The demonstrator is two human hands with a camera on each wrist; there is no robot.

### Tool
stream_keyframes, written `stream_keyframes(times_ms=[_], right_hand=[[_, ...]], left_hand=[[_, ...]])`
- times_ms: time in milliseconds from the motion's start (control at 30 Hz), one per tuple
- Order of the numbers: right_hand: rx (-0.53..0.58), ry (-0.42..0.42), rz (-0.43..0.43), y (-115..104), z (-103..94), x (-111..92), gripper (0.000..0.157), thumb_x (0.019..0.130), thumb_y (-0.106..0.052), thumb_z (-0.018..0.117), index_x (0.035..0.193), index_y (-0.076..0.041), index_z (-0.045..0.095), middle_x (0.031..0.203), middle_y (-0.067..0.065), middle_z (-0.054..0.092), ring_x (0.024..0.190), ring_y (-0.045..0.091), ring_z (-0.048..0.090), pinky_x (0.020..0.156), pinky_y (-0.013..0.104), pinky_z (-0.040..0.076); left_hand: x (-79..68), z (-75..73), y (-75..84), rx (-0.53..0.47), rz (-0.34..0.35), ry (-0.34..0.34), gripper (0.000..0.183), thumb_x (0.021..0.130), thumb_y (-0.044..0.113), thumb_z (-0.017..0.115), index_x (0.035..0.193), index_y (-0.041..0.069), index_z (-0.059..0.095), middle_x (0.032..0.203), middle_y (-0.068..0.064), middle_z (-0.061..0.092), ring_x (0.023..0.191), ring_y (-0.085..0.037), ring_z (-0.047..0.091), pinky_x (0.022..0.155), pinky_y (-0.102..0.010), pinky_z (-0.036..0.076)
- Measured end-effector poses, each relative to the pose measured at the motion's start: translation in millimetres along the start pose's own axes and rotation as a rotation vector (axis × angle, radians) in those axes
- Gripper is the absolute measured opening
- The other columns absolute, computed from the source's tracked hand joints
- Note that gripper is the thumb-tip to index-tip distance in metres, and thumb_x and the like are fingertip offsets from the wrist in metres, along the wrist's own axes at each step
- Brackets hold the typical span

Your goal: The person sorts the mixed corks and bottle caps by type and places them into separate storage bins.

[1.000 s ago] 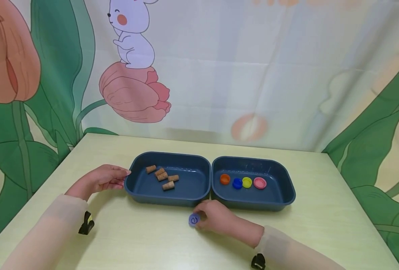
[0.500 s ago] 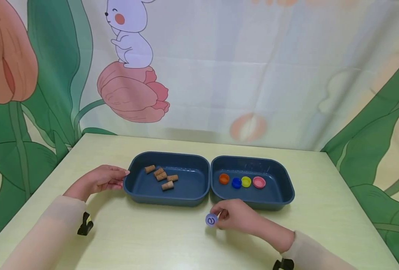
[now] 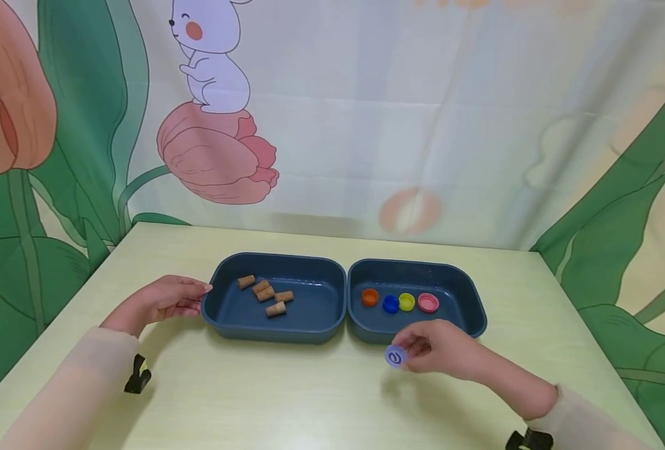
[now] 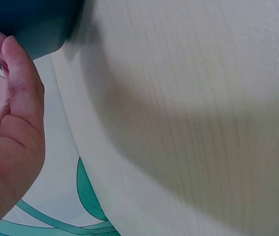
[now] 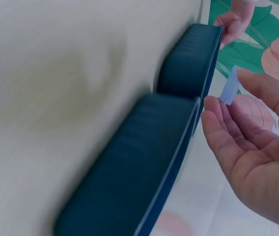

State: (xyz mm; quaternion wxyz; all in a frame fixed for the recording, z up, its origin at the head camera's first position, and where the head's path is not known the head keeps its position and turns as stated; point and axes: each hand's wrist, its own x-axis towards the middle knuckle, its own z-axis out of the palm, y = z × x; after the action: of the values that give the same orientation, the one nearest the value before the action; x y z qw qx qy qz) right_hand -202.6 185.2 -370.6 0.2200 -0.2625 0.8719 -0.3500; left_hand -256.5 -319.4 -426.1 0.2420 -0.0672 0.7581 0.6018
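Between thumb and fingertips my right hand [image 3: 450,351] pinches a light purple bottle cap [image 3: 396,356] with a dark curled mark on its face. It is held up in front of the right blue tray [image 3: 422,269]; the right wrist view shows the cap [image 5: 231,86] edge-on. Inside that tray lie an orange cap [image 3: 370,297], a blue cap [image 3: 390,304], a yellow cap [image 3: 407,302] and a pink cap [image 3: 428,303]. My left hand [image 3: 166,300] grips the left end of the left blue tray [image 3: 304,331], thumb at its rim. Several corks [image 3: 265,294] lie in this tray.
Both trays stand end to end on a pale wooden table [image 3: 242,394]. Behind the table hangs a printed curtain [image 3: 332,125] with tulips and a white rabbit. Shadows of the hands fall on the tabletop.
My right hand has lifted the purple cap off the table and carried it to the right, from below the gap between the trays to before the right tray. The left hand stays put.
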Motion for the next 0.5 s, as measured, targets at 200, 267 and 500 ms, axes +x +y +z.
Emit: stream_keyframes(times_ms=[200,267,500], right_hand=[[-0.022,-0.007,0.021,0,-23.0,-6,0.028,0.088,-0.011,0.079,0.113,0.0,0.071,0.104,0.008,0.075,0.089,0.012,0.066,0.078,0.017,0.059],[-0.041,-0.006,0.016,1,-32.0,-7,0.028,0.088,-0.011,0.078,0.113,0.0,0.071,0.104,0.009,0.075,0.09,0.012,0.067,0.078,0.017,0.059],[-0.115,-0.029,0.015,1,-66.2,-6,0.035,0.09,-0.012,0.077,0.121,0.003,0.069,0.11,0.011,0.075,0.096,0.015,0.068,0.079,0.019,0.059]], left_hand=[[0.2,-2.0,-1.2,-0.001,-0.002,-0.005,0.027,0.107,0.021,0.055,0.121,0.0,0.064,0.079,0.007,0.07,0.072,-0.005,0.068,0.072,-0.019,0.062],[0.4,-2.2,-1.7,-0.006,-0.001,-0.01,0.023,0.107,0.021,0.054,0.116,0.003,0.066,0.079,0.007,0.07,0.072,-0.004,0.068,0.072,-0.018,0.062],[1.8,-2.4,-1.7,-0.008,0.003,-0.018,0.026,0.107,0.022,0.055,0.12,0.001,0.064,0.078,0.007,0.07,0.071,-0.004,0.069,0.072,-0.018,0.062]])
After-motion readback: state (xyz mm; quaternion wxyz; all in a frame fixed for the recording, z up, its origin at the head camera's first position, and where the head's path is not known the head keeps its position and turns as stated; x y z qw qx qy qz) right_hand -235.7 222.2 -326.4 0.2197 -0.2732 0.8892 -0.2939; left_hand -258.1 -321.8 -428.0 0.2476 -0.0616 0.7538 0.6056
